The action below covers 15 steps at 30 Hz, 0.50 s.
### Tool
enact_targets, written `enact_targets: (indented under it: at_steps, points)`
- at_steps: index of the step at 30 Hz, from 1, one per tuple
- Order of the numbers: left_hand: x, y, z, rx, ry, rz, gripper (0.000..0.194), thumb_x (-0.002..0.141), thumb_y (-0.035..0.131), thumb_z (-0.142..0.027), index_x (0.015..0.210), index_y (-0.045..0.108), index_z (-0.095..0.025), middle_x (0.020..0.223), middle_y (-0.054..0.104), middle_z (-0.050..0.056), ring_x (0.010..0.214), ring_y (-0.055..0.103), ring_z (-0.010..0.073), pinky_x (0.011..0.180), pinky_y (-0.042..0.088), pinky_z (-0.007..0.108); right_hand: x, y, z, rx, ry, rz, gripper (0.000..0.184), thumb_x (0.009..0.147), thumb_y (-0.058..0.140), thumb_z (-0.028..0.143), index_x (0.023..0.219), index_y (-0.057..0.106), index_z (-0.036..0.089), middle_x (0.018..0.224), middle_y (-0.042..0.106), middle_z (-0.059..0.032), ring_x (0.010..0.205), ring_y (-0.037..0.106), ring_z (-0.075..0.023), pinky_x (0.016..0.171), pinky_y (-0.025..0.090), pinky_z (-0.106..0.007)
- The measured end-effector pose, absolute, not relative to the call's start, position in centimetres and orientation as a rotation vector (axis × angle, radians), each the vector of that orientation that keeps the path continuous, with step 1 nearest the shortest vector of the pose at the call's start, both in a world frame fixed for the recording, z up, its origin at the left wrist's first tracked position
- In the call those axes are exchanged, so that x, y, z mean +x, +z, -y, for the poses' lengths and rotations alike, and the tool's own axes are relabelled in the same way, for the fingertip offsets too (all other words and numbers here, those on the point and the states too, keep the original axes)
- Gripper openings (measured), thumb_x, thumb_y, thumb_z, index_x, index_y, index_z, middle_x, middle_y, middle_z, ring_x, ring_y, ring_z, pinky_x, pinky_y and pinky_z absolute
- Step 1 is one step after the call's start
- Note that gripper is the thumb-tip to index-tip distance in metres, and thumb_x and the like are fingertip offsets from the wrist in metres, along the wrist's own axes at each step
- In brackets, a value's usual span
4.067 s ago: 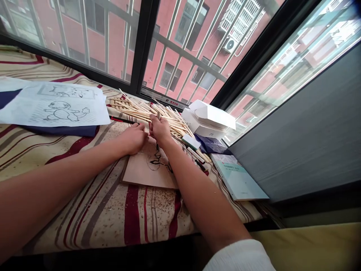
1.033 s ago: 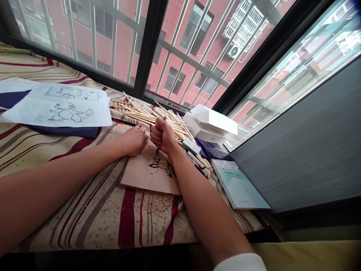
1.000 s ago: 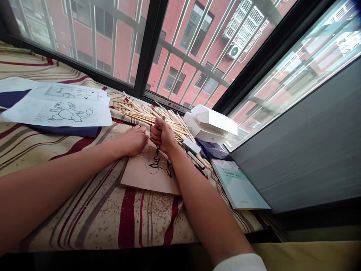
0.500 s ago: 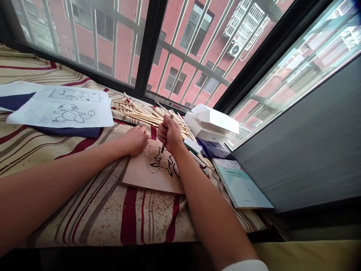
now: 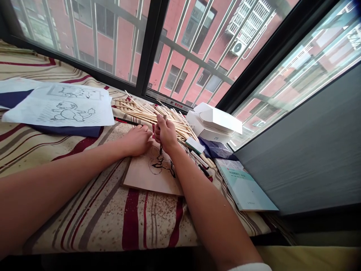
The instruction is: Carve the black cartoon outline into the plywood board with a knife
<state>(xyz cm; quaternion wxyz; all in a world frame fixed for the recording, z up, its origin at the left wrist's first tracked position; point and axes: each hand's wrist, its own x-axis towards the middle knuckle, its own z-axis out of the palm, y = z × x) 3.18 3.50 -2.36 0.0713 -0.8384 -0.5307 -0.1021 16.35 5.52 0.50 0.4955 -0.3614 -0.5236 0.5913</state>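
A thin wooden board (image 5: 153,182) lies on the striped cloth, with black line work (image 5: 165,165) on its face. My left hand (image 5: 138,141) is closed over the board's far left edge, its fingers bent and partly hidden. My right hand (image 5: 166,133) is a fist around an upright carving tool (image 5: 161,149). The tool's handle end sticks out above the fist, and its dark lower end points down at the black lines. Whether the tip touches the wood I cannot tell. My right hand and forearm cover the board's right part.
Printed drawings (image 5: 67,109) lie at the left on dark blue sheets. Behind my hands spreads a pile of thin wooden sticks (image 5: 175,122). A white box (image 5: 213,126), an eraser (image 5: 195,145), a marker (image 5: 203,170) and a pale book (image 5: 245,186) are at the right. Shavings dot the cloth (image 5: 113,210).
Half a second ago my right fist and the tool were lifted a little to the right; now they are back lower and left over the lines. My left hand stays on the board.
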Motion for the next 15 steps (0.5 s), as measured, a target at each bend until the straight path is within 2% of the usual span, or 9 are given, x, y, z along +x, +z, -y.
enact_targets:
  at_steps: [7, 10, 15]
  points:
    - [3.4, -2.8, -3.4, -2.517, -0.347, 1.678, 0.037, 0.1, 0.048, -0.034, 0.12, 0.068, -0.01, 0.115, 0.068, 0.021, 0.111, 0.065, 0.0356, 0.097, 0.052, 0.048, 16.0, 0.4, -5.5, -0.86, 1.46, 1.24, 0.046, 0.108, 0.054, 0.038, 0.069, 0.033, 0.024, 0.045, 0.032, 0.0118, 0.035, 0.021, -0.0036, 0.036, 0.016, -0.02]
    - [3.4, -3.3, -3.9, -2.521, -0.358, 1.69, 0.035, 0.1, 0.047, -0.032, 0.118, 0.069, -0.011, 0.118, 0.066, 0.021, 0.112, 0.064, 0.0366, 0.097, 0.051, 0.049, 15.9, 0.5, -5.1, -0.834, 1.465, 1.314, 0.052, 0.103, 0.062, 0.046, 0.066, 0.033, 0.024, 0.045, 0.031, 0.0117, 0.035, 0.022, -0.0032, 0.036, 0.017, -0.02]
    - [3.3, -4.2, -4.6, -2.523, -0.391, 1.705, 0.029, 0.093, 0.049, -0.017, 0.111, 0.071, -0.013, 0.122, 0.066, 0.021, 0.114, 0.061, 0.0351, 0.097, 0.051, 0.047, 16.1, 0.4, -5.2, -0.705, 1.591, 1.464, 0.06, 0.093, 0.07, 0.062, 0.066, 0.033, 0.023, 0.046, 0.033, 0.0111, 0.037, 0.023, -0.0028, 0.037, 0.017, -0.019]
